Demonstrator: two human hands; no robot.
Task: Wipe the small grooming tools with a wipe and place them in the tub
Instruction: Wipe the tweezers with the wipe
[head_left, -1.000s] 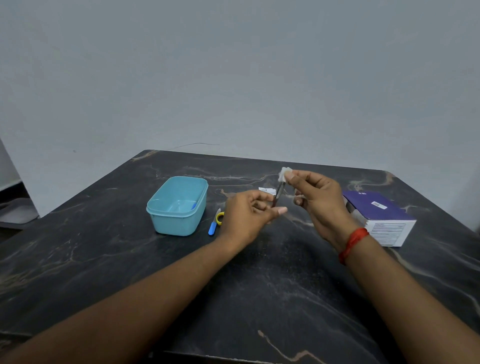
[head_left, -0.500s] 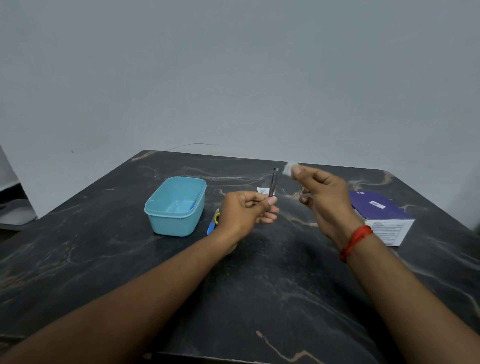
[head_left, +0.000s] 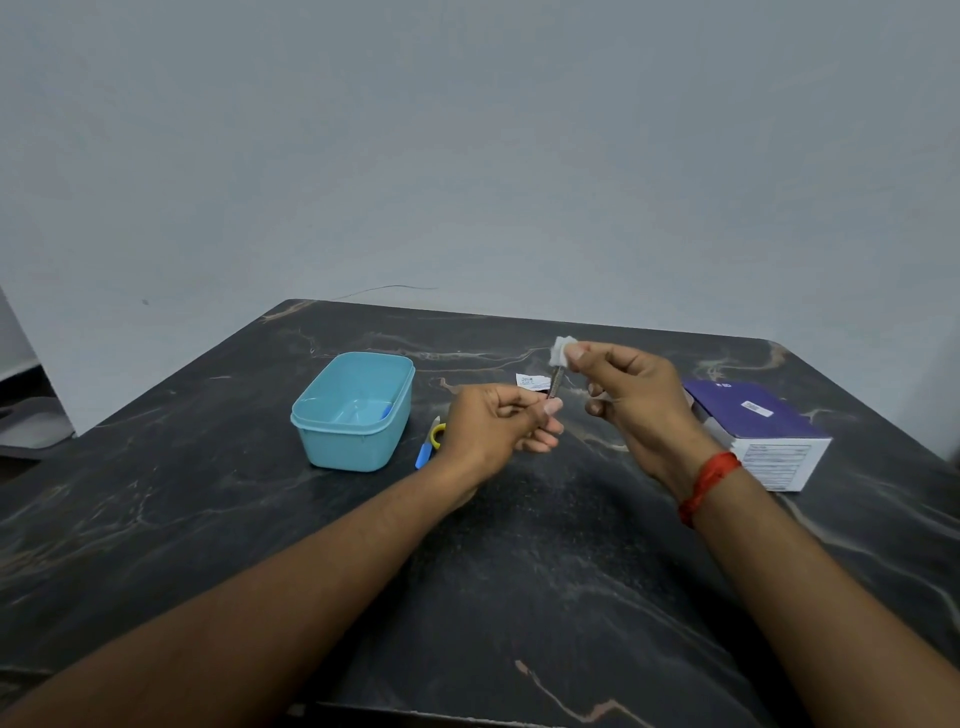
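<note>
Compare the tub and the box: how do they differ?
The tub is light blue; the box is purple on top with white sides. The tub is open-topped with rounded corners; the box is closed and square-edged. The tub stands left, the box right. Both rest on the table.

Dark table: tub, box, sachet

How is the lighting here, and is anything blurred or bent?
Head view: soft, dim light, no hard shadows, faint sheen on the table; the wide lens stretches the forearms near the bottom corners; the wipe in the right hand and tool in the left hand look soft.
</note>
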